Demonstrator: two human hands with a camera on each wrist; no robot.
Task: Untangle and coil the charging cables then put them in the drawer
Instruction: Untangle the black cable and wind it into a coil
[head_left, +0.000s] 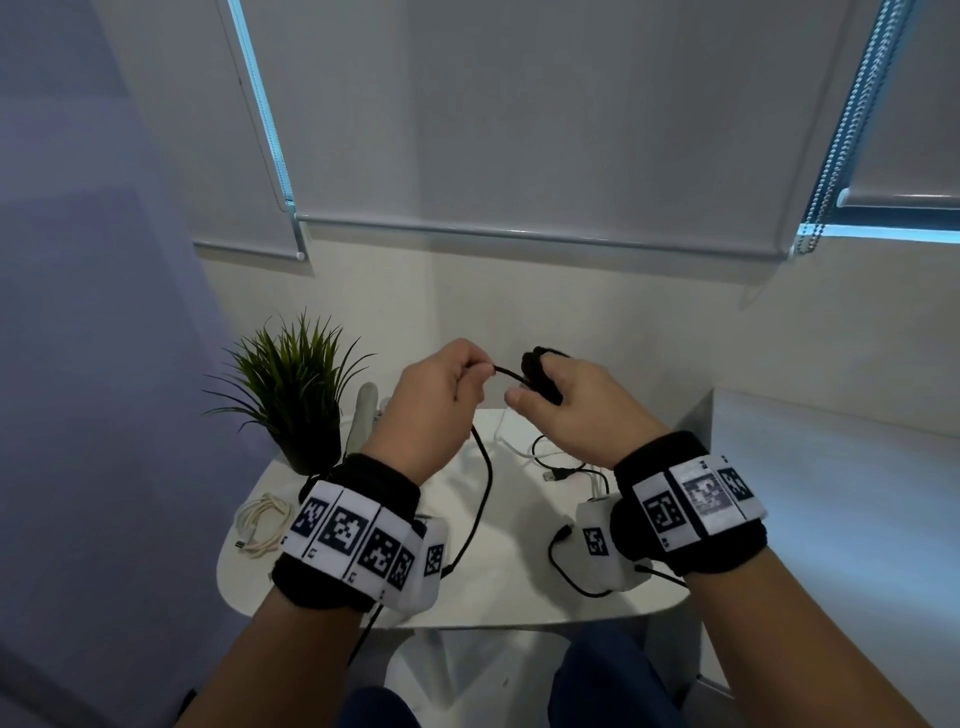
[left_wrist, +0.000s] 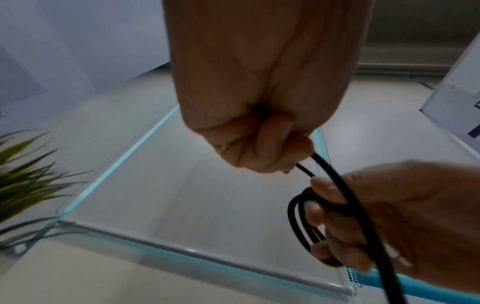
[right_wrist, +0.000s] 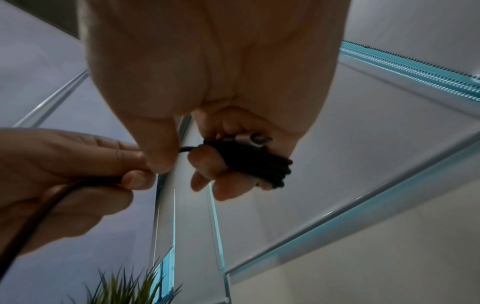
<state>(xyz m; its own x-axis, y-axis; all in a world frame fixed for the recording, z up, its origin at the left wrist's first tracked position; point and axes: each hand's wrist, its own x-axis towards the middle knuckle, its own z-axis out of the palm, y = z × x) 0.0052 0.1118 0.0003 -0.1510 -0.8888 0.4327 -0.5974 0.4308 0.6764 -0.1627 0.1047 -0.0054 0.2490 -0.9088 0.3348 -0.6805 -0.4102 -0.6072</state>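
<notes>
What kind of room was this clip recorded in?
Probably a home or small office corner: a small white rounded side table against the wall, grey roller blinds with bead chains over a window, and a green spiky potted plant beside loose charging cables.

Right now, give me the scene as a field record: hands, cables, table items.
left hand: pinches the black cable, feeding it toward the right hand
right hand: holds black cable loops wound around its fingers
black cable: partly coiled on the right fingers; the rest hangs down past the table edge
white cable: coiled, lying on the table at the left
loose cables: black and white, uncoiled on the table beneath the right hand
table: white, rounded edge
plant: potted, back left of the table
drawer: not in view
</notes>
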